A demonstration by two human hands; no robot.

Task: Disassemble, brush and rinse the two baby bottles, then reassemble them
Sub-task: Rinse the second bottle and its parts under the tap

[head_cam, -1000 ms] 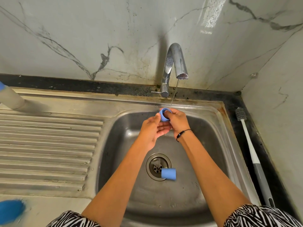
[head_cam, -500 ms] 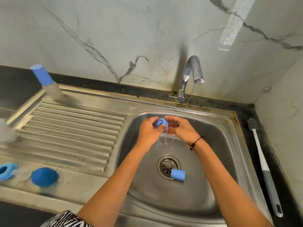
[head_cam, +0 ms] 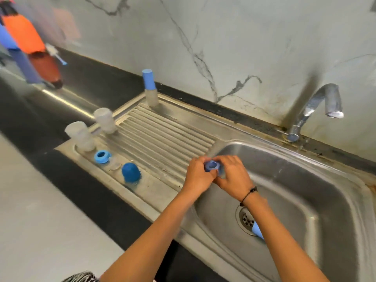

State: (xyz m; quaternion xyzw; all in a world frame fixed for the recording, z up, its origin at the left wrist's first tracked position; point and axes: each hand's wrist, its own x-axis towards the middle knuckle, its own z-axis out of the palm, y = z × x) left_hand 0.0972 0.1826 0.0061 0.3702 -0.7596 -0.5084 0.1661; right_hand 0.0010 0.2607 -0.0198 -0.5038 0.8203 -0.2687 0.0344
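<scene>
I have both hands together over the left rim of the sink basin [head_cam: 317, 180], where the basin meets the ribbed drainboard [head_cam: 162, 139]. My left hand [head_cam: 198, 177] and my right hand [head_cam: 234, 177] both curl their fingers round one blue collar ring [head_cam: 212, 165], its open side facing up; something clear seems to sit under it against my right fingers, but the blur keeps me from saying what it is.

Down in the basin, a blue cap [head_cam: 258, 232] lies on its side at the drain [head_cam: 246, 220], partly hidden by my right forearm. The tap [head_cam: 317, 106] stands at the back edge of the sink; I cannot tell whether water runs from it.

On the drainboard's front left corner stand two clear bottle bodies [head_cam: 81, 136], one behind the other and close together. Just in front of them along the front edge lies a second blue ring [head_cam: 101, 157], then a small clear piece I cannot identify, then a dark blue domed cap [head_cam: 131, 172] sitting upright. At the drainboard's back edge a narrow clear tube with a blue top [head_cam: 150, 88] stands upright.

At the far left end of the counter [head_cam: 40, 220] stand an orange container [head_cam: 30, 43] and some blue things, all too blurred to name.
</scene>
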